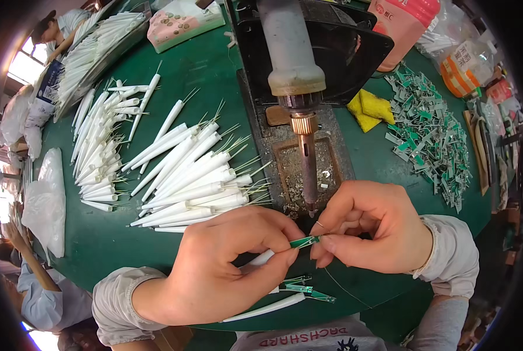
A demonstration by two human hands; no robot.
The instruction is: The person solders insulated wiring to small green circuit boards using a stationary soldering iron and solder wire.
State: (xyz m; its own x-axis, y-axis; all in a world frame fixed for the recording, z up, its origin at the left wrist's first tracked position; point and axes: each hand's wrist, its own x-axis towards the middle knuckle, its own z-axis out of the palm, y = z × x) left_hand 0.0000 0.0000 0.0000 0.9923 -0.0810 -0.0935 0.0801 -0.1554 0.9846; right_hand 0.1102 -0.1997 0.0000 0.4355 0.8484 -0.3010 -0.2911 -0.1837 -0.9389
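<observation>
My left hand [232, 257] is closed, pinching a small green circuit board [303, 241] between thumb and forefinger. A white tapered tube [262, 257] lies in the same grip, behind the board and partly hidden by the fingers. Close against the board's other end, my right hand [372, 228] is closed on a thin solder wire [346, 291]. The wire's short end sticks up by the forefinger, and its tail hangs below the hand. Just above both hands points the dark tip of a soldering iron [308, 175], apart from the board.
White tapered tubes with wire leads [185, 175] lie in heaps at left. Loose green boards [431, 134] are piled at right, near a yellow sponge [371, 110]. Tubes with boards attached [273, 305] rest near the front edge. Other people sit at far left.
</observation>
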